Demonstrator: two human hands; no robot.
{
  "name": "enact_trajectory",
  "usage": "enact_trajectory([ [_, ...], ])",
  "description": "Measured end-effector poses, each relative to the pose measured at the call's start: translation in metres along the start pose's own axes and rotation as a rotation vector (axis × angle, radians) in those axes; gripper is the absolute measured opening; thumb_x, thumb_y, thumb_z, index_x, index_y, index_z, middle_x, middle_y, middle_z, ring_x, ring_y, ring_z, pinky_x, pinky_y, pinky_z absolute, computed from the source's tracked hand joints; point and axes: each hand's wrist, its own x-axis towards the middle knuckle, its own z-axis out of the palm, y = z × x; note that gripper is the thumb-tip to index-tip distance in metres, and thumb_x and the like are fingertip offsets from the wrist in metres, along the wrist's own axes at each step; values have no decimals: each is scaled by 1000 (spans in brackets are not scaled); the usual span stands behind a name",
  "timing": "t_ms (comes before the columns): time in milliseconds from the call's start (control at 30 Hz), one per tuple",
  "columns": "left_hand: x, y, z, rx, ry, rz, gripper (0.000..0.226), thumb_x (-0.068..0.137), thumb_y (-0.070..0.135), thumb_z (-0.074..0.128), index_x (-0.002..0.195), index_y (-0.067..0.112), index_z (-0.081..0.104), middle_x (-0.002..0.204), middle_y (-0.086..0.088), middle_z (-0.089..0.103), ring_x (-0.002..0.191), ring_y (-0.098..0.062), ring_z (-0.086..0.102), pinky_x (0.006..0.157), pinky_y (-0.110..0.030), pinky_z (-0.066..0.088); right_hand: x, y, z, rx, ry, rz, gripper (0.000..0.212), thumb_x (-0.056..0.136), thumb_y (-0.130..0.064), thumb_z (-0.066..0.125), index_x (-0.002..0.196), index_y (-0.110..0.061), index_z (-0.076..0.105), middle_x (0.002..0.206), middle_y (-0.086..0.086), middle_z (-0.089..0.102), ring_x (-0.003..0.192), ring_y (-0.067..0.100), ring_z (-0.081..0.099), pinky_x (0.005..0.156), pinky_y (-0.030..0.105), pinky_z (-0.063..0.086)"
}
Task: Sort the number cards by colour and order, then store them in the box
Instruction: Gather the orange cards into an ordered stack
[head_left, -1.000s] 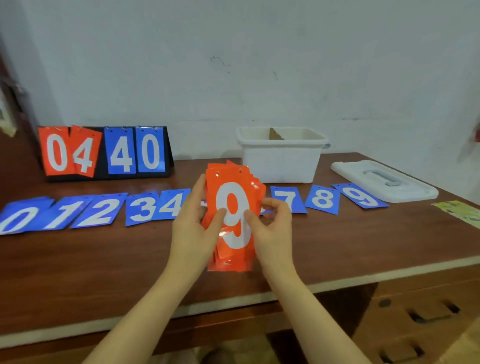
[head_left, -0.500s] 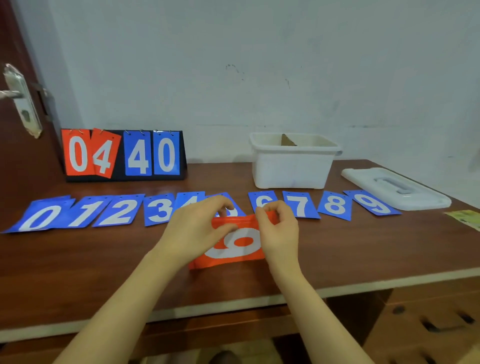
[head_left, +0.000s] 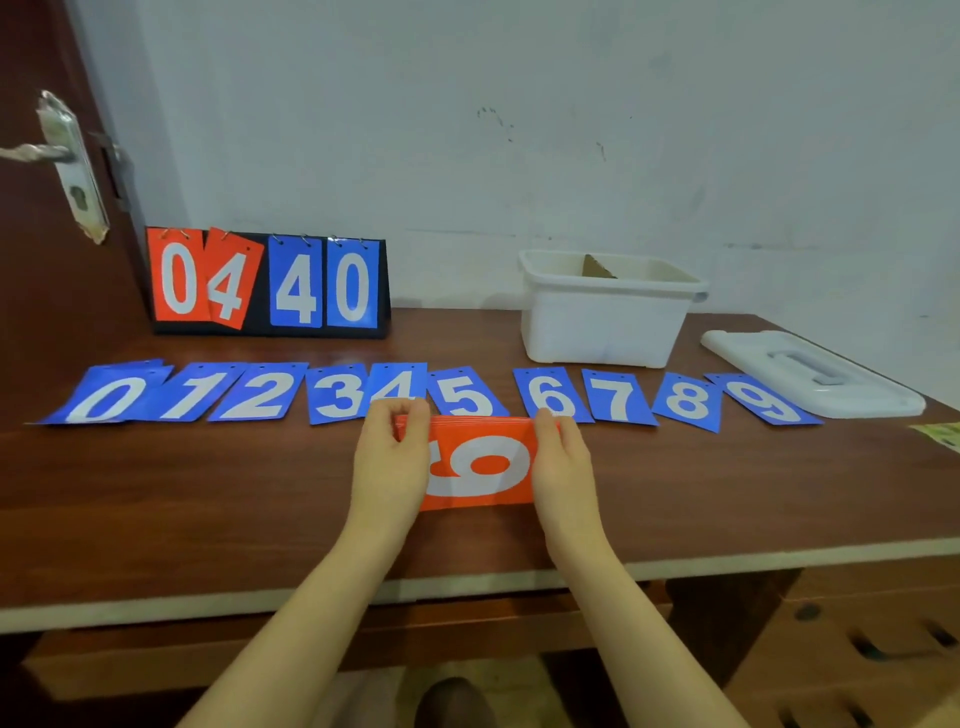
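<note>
A stack of orange number cards (head_left: 480, 467), a 9 on top and turned sideways, lies on the brown table (head_left: 208, 493) in front of me. My left hand (head_left: 392, 457) grips its left end and my right hand (head_left: 561, 457) its right end. Behind the stack runs a row of blue cards (head_left: 337, 397) from 0 at the left to 9 at the right. The white open box (head_left: 605, 312) stands at the back right, with a brown piece showing inside.
A black flip scoreboard (head_left: 267, 283) reading 04 in orange and 40 in blue stands at the back left. The white box lid (head_left: 810, 371) lies at the right, a yellow-green paper (head_left: 943, 434) at the right edge. A door with a metal handle (head_left: 67, 156) is at the left.
The orange stack went from upright in my hands to sideways and flat on the table. My hands moved to its two ends. The view shifted left and down.
</note>
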Motion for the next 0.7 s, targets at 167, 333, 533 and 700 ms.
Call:
enact_trajectory([
  [167,-2,-13,4,111,-24,136,14,95,34,41,104,23,37,112,-3,48,102,-16,49,73,-22,42,-1,4,5,-17,-58,22,24,98,-29,40,120,-28,33,125,5,51,105,17,56,59,16,48],
  [333,4,-11,-34,347,-35,341,11,91,22,52,100,16,52,105,1,43,89,-7,49,68,-10,33,-8,-1,20,-32,-123,-247,27,96,-10,42,117,-26,39,109,-2,58,90,4,63,57,11,51],
  [533,20,4,-119,652,-128,473,47,86,27,59,128,39,42,105,17,50,100,-7,49,85,-26,46,-7,-31,88,-149,-401,-437,38,91,-5,46,100,-42,46,99,-21,56,87,-17,55,61,5,46],
  [700,27,-13,-187,625,-111,567,43,85,17,61,123,31,48,109,18,48,95,9,45,78,-1,35,-16,-39,167,-321,-530,-523,37,92,-13,50,113,-42,47,109,-26,49,97,-14,48,71,9,45],
])
